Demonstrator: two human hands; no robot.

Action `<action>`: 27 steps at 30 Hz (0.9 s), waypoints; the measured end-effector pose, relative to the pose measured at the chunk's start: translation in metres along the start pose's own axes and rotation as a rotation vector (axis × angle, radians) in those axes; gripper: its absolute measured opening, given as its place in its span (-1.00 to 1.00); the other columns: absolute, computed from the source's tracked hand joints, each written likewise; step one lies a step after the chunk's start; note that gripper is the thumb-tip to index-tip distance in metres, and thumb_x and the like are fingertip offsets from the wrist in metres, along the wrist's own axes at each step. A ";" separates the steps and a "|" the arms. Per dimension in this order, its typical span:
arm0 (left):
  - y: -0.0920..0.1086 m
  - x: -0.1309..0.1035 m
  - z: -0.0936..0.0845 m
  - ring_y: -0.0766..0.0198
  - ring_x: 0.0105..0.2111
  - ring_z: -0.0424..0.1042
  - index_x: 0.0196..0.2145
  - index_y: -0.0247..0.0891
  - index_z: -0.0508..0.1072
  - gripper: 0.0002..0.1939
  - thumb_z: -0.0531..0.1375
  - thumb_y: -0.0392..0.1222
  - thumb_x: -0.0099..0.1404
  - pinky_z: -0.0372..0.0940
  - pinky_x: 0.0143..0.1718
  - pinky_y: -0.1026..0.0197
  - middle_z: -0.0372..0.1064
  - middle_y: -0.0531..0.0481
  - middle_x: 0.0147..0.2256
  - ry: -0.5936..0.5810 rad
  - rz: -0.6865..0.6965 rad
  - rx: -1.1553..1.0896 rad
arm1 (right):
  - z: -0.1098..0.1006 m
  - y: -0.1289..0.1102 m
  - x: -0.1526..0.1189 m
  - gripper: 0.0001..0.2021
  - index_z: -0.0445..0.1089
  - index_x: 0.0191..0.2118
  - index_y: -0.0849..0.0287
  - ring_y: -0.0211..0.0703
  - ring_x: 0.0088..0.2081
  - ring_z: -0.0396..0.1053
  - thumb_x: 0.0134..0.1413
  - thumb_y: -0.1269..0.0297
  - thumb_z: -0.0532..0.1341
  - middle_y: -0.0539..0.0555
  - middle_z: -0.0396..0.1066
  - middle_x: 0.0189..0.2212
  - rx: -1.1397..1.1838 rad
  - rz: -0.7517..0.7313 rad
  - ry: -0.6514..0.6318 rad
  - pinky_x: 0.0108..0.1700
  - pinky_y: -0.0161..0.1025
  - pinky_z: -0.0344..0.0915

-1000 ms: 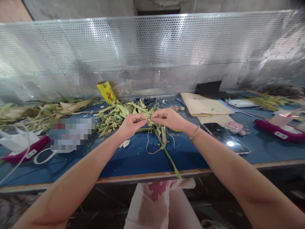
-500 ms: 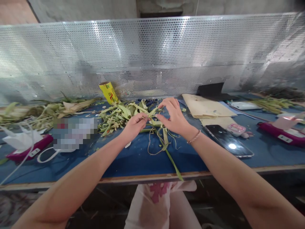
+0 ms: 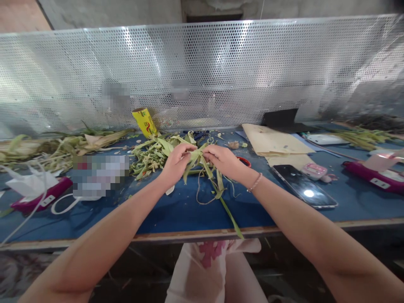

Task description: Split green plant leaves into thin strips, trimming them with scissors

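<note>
Your left hand (image 3: 177, 163) and right hand (image 3: 221, 160) are over the middle of the blue tabletop (image 3: 195, 216), close together, with the green leaf strips (image 3: 197, 157) between them. The left fingers are found closed on the strips; the right fingers are likewise pinched on them, from the 3 o'clock side. Taking your hands as the clock centre, the pile of cut leaves (image 3: 147, 159) lies at 9 o'clock, near your left hand, and a yellow tube (image 3: 145, 122) stands tilted at 10 o'clock. A long green blade (image 3: 231, 216) runs out at 5 o'clock to the near edge. A red ring (image 3: 245, 161), partly hidden, is noted at 3 o'clock, just beside your right hand. Brown paper (image 3: 277, 140) lies between 2 and 3 o'clock; a smartphone (image 3: 301, 185) lies between 3 and 4, near a pink case (image 3: 314, 171). A perforated metal screen (image 3: 202, 75) stands at 12 o'clock.
</note>
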State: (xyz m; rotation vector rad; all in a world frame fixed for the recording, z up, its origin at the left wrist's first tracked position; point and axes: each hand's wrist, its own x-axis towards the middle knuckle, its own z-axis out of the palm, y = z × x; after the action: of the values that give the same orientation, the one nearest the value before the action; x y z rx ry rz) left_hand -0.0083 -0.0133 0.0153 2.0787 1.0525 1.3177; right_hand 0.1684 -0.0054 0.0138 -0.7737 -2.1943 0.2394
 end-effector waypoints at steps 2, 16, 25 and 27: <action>-0.002 0.000 0.004 0.30 -0.26 0.32 -0.27 -0.28 0.35 -0.81 0.08 -0.28 0.09 0.20 -0.14 0.19 0.35 -0.05 -0.28 -0.138 -0.043 -0.157 | 0.000 -0.002 0.000 -0.81 0.22 -0.43 0.19 -0.30 -0.44 0.20 0.15 0.35 -0.06 0.00 0.26 -0.50 0.039 0.033 -0.014 -0.34 -0.33 0.13; 0.004 -0.005 0.007 0.47 -0.62 -0.01 -0.55 -0.31 0.26 -0.73 0.07 -0.05 0.17 -0.02 -0.59 0.33 0.00 0.15 -0.64 -0.214 -0.066 -0.206 | -0.010 -0.012 -0.005 -0.81 0.30 -0.46 0.19 -0.37 -0.55 0.11 0.08 0.33 0.00 -0.05 0.23 -0.60 -0.123 -0.028 -0.013 -0.46 -0.37 0.00; 0.004 -0.003 0.008 0.43 -0.59 0.10 -0.47 -0.30 0.33 -0.79 0.09 -0.08 0.14 0.05 -0.55 0.32 0.14 0.10 -0.60 -0.054 -0.111 -0.208 | -0.006 -0.011 -0.005 -0.88 0.26 -0.28 0.17 -0.14 -0.25 0.24 0.06 0.29 0.06 0.11 0.31 -0.33 -0.220 -0.055 0.174 -0.19 -0.18 0.15; 0.003 -0.003 0.007 0.41 -0.53 0.17 -0.40 -0.30 0.36 -0.80 0.07 -0.11 0.16 0.10 -0.50 0.31 0.20 0.07 -0.54 0.004 -0.110 -0.143 | -0.005 -0.011 -0.006 -0.85 0.24 -0.26 0.18 -0.05 -0.14 0.19 0.01 0.27 0.12 0.17 0.27 -0.26 -0.303 -0.102 0.307 -0.08 -0.08 0.12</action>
State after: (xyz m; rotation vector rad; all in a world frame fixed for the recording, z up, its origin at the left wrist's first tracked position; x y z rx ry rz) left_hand -0.0021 -0.0172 0.0128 1.8877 1.0274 1.3040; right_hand 0.1702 -0.0176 0.0178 -0.7997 -1.9894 -0.2544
